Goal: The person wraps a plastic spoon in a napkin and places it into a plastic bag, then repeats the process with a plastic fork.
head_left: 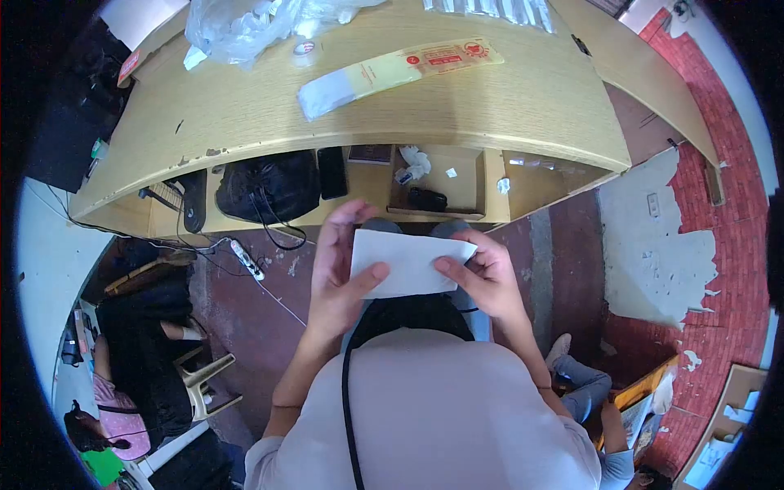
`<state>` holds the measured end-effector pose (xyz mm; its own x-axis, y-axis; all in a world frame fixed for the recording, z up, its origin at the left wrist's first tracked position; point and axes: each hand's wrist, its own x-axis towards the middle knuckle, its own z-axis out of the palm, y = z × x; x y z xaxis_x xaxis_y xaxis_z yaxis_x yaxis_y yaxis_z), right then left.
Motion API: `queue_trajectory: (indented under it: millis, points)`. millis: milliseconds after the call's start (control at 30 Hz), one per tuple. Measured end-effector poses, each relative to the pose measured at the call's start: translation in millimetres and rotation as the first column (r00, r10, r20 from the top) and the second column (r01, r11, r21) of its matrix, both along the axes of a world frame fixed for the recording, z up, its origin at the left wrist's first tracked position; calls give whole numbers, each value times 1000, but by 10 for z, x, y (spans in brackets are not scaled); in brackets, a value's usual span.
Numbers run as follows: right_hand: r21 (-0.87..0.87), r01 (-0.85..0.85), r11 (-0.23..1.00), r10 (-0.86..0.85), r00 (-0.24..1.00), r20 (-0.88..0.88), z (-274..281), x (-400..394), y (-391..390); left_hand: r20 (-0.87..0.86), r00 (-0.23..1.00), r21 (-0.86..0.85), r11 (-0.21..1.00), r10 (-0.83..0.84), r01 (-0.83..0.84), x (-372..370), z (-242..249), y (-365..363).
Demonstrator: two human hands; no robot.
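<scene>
A white sheet of paper (400, 257), wider than it is tall, is held up over my lap between both hands. My left hand (331, 265) has its thumb on the front of the sheet near the left edge, the fingers behind and beside it. On the other side my right hand (493, 279) pinches the right edge, thumb in front and fingers curled behind. Just beyond the paper, an open shelf under the desk (563, 106) holds a black bag (273, 184), a dark phone (332, 173) and a shallow cardboard box (465, 188) with crumpled tissue (416, 160) in it.
On the desktop lie a long yellow-and-clear plastic packet (400, 75), a tape roll (305, 54) and a clear plastic bag (245, 33). A power strip (247, 260) with cables is on the floor at left. One person (126, 416) sits at lower left, another (588, 388) at lower right.
</scene>
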<state>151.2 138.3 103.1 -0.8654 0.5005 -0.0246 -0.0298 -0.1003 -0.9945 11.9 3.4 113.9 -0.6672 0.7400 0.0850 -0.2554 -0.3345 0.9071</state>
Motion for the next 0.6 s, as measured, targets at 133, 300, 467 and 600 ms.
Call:
queue_trajectory:
  millis: [133, 300, 467, 600]
  points:
    - [-15, 5, 1000, -5, 999, -35, -15, -19, 0, 423, 825, 219, 926, -374, 307, -49, -45, -48]
    - [33, 2, 999, -3, 1000, 18, 83, -65, 76, 539, 798, -114, 915, -271, 388, -70, -25, -93]
    - [51, -2, 999, 5, 998, -56, 102, -71, 161, 470, 821, -67, 914, -325, 400, -134, -48, -59]
    - [42, 44, 998, -43, 998, -39, 105, -52, 145, 445, 844, -54, 931, -301, 360, -63, 24, -22]
